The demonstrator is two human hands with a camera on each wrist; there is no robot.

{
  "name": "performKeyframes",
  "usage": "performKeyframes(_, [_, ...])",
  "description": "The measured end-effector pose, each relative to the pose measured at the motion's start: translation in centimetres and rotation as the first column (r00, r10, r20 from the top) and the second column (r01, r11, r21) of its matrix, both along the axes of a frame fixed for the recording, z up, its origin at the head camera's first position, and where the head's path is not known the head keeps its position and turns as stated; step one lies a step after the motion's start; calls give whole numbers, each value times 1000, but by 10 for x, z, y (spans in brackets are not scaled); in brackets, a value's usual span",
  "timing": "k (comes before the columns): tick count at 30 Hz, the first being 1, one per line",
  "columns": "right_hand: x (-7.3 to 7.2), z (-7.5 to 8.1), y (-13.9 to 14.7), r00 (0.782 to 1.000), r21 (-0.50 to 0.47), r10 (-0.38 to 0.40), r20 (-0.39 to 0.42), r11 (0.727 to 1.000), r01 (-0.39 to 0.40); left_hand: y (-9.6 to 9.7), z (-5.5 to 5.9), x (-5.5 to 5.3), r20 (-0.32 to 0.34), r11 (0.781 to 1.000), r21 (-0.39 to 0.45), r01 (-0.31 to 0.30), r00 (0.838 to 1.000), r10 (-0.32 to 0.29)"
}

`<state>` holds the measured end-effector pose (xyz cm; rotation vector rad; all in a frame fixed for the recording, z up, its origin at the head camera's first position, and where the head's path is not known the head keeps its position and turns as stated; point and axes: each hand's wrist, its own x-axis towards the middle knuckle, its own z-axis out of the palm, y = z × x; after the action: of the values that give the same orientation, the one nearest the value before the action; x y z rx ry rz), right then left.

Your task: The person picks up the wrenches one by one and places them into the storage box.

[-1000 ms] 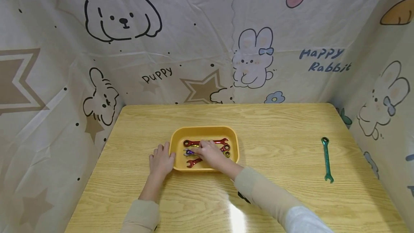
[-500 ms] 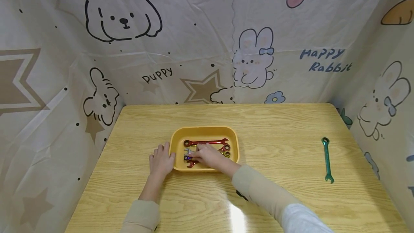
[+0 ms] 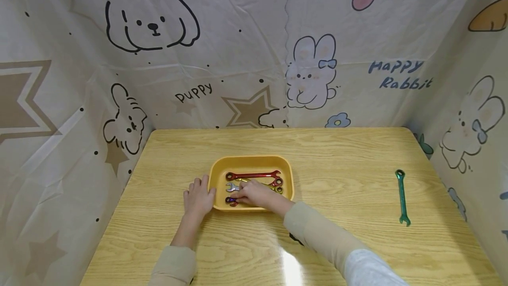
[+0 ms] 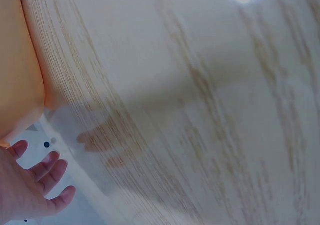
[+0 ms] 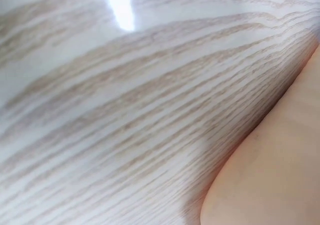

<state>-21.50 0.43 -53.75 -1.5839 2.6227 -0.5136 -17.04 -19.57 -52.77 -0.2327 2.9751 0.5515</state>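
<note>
A yellow plastic tray (image 3: 250,159) stands on the wooden table with several coloured combination wrenches inside. My right hand (image 3: 257,194) reaches into it and pinches a purple wrench (image 3: 229,199) near the front wall; most of that wrench is hidden under the fingers. Behind the hand lie a red wrench (image 3: 254,175), a silver wrench (image 3: 232,187), a second red wrench (image 3: 279,182) and a yellow wrench (image 3: 279,190), partly covered. My left hand (image 3: 198,197) rests against the tray's left side, thumb at the rim, with its fingers loosely extended in the left wrist view.
A green wrench (image 3: 402,197) lies apart on the right part of the table (image 3: 341,167). A printed cloth (image 3: 246,56) hangs behind and along both sides. The right wrist view shows only tabletop and part of the arm.
My right hand has drawn the purple wrench toward the tray's front, away from the silver wrench, whose open end now shows. The left hand has stayed at the tray's side.
</note>
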Motion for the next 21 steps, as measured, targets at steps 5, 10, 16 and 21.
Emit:
performKeyframes(5, [0,0,0,1000,-24,15,4,1000,-15,0,0,0,0,1000,0,-4,1000,4])
performKeyframes(10, [0,0,0,999,21,31,-28,999,-30,1,0,1,0,1000,5,-2,1000,2])
performKeyframes(16, [-1,0,0,992,52,93,-88,995,-89,0,-2,2,-16,1000,1,2,1000,-2])
performKeyframes(21, [-2,0,0,987,57,109,-115,993,-103,0,-3,1,-23,1000,-8,3,1000,-3])
